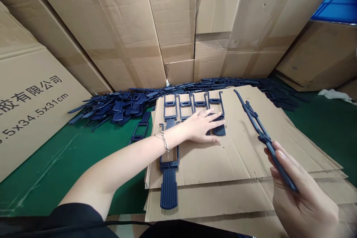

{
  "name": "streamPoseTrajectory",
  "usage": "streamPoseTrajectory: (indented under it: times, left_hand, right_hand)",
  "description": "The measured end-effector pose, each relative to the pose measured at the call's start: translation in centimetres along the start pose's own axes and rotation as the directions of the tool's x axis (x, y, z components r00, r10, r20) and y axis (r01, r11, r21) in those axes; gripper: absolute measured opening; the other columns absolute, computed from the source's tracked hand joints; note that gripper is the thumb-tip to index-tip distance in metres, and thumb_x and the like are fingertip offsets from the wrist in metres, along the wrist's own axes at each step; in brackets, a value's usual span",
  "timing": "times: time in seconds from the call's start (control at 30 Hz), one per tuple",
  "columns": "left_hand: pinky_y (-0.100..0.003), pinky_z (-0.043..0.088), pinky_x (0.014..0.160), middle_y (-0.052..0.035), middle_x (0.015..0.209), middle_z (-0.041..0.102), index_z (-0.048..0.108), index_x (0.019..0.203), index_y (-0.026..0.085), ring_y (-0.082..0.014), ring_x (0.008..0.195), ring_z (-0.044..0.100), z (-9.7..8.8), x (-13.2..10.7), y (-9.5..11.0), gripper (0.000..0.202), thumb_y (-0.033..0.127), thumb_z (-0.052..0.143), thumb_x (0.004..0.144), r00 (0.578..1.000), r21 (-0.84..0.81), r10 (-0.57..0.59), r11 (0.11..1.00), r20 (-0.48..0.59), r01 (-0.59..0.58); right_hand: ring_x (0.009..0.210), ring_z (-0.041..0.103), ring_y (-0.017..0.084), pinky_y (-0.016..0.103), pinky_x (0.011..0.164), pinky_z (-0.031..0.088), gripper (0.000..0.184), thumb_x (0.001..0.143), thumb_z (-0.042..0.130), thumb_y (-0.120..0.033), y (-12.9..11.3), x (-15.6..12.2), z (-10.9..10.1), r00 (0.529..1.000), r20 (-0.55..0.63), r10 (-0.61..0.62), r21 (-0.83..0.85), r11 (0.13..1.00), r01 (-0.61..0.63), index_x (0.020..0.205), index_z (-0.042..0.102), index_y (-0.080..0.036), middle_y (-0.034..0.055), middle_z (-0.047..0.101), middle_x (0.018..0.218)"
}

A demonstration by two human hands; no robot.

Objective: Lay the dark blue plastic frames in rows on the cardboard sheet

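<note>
My left hand (202,125) lies flat with fingers spread over a row of dark blue plastic frame pieces (214,101) laid side by side on a cardboard sheet (240,156). Each has an open rectangular frame and a ribbed paddle end; my hand and forearm hide parts of them. Under my left wrist another such piece (169,189) points toward me, its ribbed end in plain sight. On the right, my right hand (295,182) pinches a dark blue plastic frame piece (259,130) by its paddle end, holding it edge-on above the cardboard.
A heap of the same blue pieces (119,106) stretches along the back and left. One loose piece (139,132) lies on the green table surface (111,163). Tall cardboard boxes (125,26) wall off the back; a printed box (33,100) stands left. White material (336,96) lies right.
</note>
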State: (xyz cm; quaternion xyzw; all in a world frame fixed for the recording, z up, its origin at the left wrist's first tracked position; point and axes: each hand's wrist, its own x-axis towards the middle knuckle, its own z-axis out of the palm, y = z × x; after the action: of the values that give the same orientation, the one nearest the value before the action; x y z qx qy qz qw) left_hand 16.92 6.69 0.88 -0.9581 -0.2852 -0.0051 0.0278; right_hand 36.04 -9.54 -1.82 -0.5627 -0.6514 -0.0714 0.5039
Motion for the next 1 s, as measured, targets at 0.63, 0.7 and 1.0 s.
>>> streamPoseTrajectory:
  times: [0.63,0.7,1.0]
  left_hand:
    - [-0.055,0.017,0.101,0.0007,0.146,0.011,0.019,0.14,0.029,-0.0275,0.133,0.009,0.5,0.9,-1.4,0.066,0.064,0.027,0.084,0.998,-0.069,-0.014,0.997,0.058,0.018]
    - [-0.056,0.017,0.101,-0.0009,0.145,0.01,0.016,0.141,0.028,-0.0271,0.133,0.01,0.4,0.8,-1.3,0.068,0.065,0.024,0.084,0.999,-0.031,0.012,0.999,0.05,-0.011]
    - [-0.04,0.03,0.099,-0.0061,0.129,0.045,0.054,0.116,0.019,-0.0171,0.117,0.042,-3.8,-4.7,-4.5,0.035,0.031,0.032,0.091,0.935,0.33,0.088,0.943,-0.344,0.032]
  right_hand:
    - [0.129,0.023,0.026,0.047,0.101,0.027,0.051,0.092,0.024,-0.04,11.3,9.2,4.3,0.587,0.802,0.109,-0.295,0.927,0.231,0.139,0.032,-0.023,0.0082,0.011,0.143]
    - [0.131,0.016,0.023,0.048,0.103,0.021,0.049,0.093,0.02,-0.038,10.9,10.0,5.3,0.559,0.819,0.13,-0.305,0.924,0.232,0.139,0.031,-0.025,0.0074,0.009,0.143]
    - [0.132,0.011,0.024,0.05,0.103,0.019,0.048,0.092,0.018,-0.038,10.4,10.7,6.9,0.538,0.843,0.016,-0.2,0.937,0.285,0.135,0.036,-0.027,0.0035,0.011,0.144]
